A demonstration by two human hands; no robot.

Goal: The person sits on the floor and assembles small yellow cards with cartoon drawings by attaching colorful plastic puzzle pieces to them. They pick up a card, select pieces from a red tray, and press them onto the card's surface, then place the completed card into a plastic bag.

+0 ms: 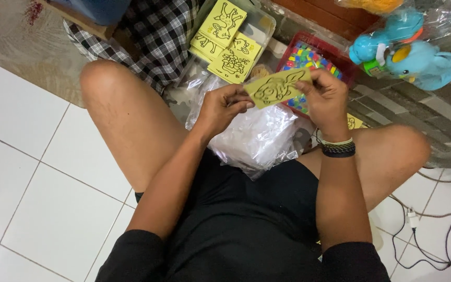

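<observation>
Both hands, left (220,107) and right (324,94), pinch opposite edges of a yellow card (276,87) above crumpled plastic bags (257,138).

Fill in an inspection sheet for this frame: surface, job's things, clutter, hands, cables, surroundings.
Surface: white tiled floor; person sits cross-legged.
Job's things: yellow card with black line drawing, held between both hands; more yellow cards stacked ahead.
Clutter: clear plastic bags on the lap; red tray of coloured pieces; blue toy in plastic wrap.
Hands: left hand and right hand each pinch a card edge.
Cables: white and black cables on the floor, right.
Surroundings: checked cloth; striped mat.
</observation>
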